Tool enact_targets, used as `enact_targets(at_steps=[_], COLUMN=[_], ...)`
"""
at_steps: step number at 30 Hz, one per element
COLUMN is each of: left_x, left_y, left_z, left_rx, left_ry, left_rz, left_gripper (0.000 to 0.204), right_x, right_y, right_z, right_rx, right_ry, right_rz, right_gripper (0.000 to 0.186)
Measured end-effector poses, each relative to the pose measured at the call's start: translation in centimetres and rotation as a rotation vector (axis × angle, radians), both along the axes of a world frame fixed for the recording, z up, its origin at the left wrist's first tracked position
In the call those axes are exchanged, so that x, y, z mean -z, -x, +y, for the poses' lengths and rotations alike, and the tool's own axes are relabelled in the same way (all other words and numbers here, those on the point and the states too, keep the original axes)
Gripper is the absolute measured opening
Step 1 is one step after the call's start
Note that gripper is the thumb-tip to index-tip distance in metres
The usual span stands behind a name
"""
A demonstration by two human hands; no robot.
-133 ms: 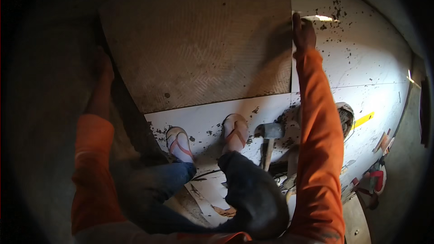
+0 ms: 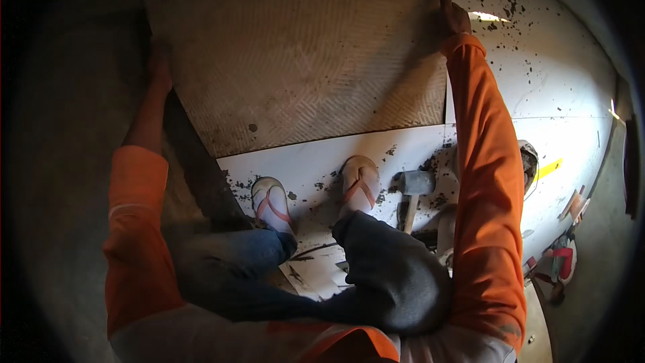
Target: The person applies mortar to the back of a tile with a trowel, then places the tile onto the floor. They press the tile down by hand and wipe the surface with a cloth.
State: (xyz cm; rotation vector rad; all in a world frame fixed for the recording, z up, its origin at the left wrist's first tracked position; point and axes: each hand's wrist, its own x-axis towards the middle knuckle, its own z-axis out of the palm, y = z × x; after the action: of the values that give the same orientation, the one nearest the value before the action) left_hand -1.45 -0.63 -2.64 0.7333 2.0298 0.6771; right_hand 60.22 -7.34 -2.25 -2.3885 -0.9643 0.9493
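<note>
A large tan tile [image 2: 302, 54] with a ridged, speckled surface lies in front of me. My left hand [image 2: 160, 66] grips its left edge, the fingers dim and partly hidden. At the right edge, near the upper corner, my right hand [image 2: 454, 15] holds the tile with fingers curled at the edge. Beside and below the tile are white tiles [image 2: 531, 81] spotted with dark debris, where my sandalled feet stand. A rubber mallet [image 2: 417, 182] with a wooden handle lies near my right foot.
A bucket-like container [image 2: 528, 161] with dark contents is partly behind my right arm, next to a yellow bar [image 2: 550, 169]. Tools or scraps [image 2: 561, 262] lie at the lower right. A dark recessed strip [image 2: 191, 161] runs along the tile's left side, beside grey floor [image 2: 67, 181].
The whole view has shifted, with feet, mallet and tiles appearing higher and slightly right. Both hands appear higher along the tan tile's edges, still on it.
</note>
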Motion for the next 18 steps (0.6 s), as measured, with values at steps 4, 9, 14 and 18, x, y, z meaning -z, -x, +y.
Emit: enact_targets(at_steps=[4, 9, 14, 18], left_x=[-1.0, -0.9, -6.8, -14.5], left_y=[-5.3, 0.5, 1.2, 2.6], left_z=[-0.4, -3.1, -6.6, -10.1], left_rx=[-0.003, -0.113, -0.080, -0.212], left_ry=[0.105, -0.040, -0.191, -0.261], left_rz=[-0.009, -0.123, -0.062, -0.107], left_gripper=[0.072, 0.075, 0.074, 0.067], right_x=[1.8, -2.4, -8.5, -14.3], right_y=[0.0, 4.6, 3.9, 4.2], right_z=[-1.4, -3.5, -5.5, -8.6], right_rx=[-0.009, 0.044, -0.039, 0.013], right_ry=[0.023, -0.077, -0.112, -0.268], right_rz=[-0.128, -0.216, -0.383, -0.358], right_gripper=[0.086, 0.084, 0.093, 0.091])
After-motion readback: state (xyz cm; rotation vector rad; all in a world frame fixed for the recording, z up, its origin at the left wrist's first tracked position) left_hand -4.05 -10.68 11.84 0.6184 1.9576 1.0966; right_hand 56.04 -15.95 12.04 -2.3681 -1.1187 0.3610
